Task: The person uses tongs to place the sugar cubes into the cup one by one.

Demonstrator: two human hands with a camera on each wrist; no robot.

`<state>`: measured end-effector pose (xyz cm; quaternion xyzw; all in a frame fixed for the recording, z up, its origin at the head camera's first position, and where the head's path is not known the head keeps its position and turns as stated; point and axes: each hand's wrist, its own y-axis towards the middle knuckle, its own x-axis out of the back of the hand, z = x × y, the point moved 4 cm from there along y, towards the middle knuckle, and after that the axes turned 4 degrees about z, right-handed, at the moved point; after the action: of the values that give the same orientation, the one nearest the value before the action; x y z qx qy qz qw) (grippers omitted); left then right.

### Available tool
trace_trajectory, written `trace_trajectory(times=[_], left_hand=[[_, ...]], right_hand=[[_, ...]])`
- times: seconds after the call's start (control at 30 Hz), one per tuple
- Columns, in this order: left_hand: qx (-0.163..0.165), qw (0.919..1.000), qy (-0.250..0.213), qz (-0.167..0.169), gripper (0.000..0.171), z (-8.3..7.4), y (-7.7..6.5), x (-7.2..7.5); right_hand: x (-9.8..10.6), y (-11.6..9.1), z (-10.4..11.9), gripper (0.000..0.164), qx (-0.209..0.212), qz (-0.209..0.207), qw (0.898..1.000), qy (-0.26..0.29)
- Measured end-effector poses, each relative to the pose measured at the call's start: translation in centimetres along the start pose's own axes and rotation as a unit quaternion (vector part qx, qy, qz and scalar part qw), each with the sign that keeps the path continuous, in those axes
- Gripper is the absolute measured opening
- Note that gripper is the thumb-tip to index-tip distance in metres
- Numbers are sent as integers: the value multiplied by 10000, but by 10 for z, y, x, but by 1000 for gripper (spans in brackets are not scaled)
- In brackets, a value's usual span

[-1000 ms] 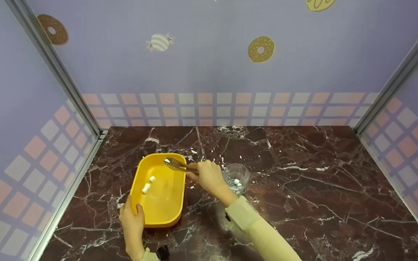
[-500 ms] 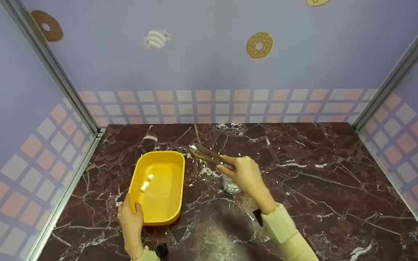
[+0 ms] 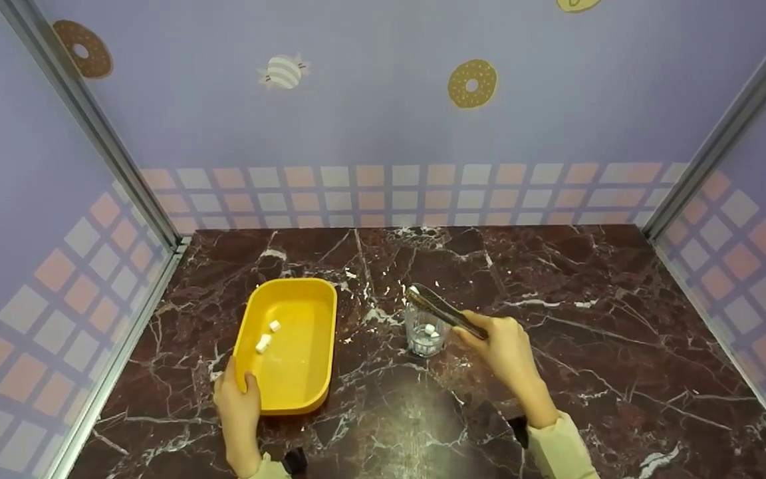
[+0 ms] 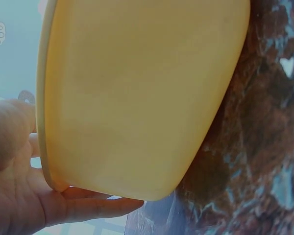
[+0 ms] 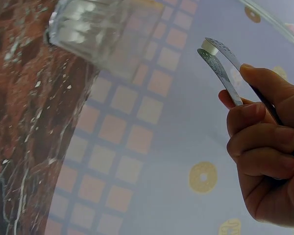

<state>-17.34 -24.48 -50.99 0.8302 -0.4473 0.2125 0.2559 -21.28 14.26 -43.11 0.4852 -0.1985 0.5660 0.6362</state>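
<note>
My right hand grips a pair of metal tongs with perforated tips. Between those tips a small white cube is pinched, seen best in the right wrist view. The tip end hangs over the mouth of a clear glass, which has several white cubes in its bottom. My left hand holds the near left corner of a yellow plastic tub, its thumb over the rim and its fingers along the outer wall. A few white cubes lie inside the tub, left of its middle.
Both the tub and the glass stand on a dark red marbled tabletop. White specks are scattered over it between them. Patterned lilac wall panels enclose the back and sides.
My right hand has carried the tongs and the pinched cube rightward, from over the tub to over the glass. My left hand stays on the tub.
</note>
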Motion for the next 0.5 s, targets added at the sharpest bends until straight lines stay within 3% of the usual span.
trace_trajectory(times=[0.27, 0.5], left_hand=[[-58, 10000, 9, -51, 41, -1, 0, 1], [-153, 9998, -59, -125, 41, 1, 0, 1]], right_hand=[[-8, -13, -19, 31, -321, 272, 9990, -163], [-15, -16, -24, 31, -364, 378, 9985, -167]])
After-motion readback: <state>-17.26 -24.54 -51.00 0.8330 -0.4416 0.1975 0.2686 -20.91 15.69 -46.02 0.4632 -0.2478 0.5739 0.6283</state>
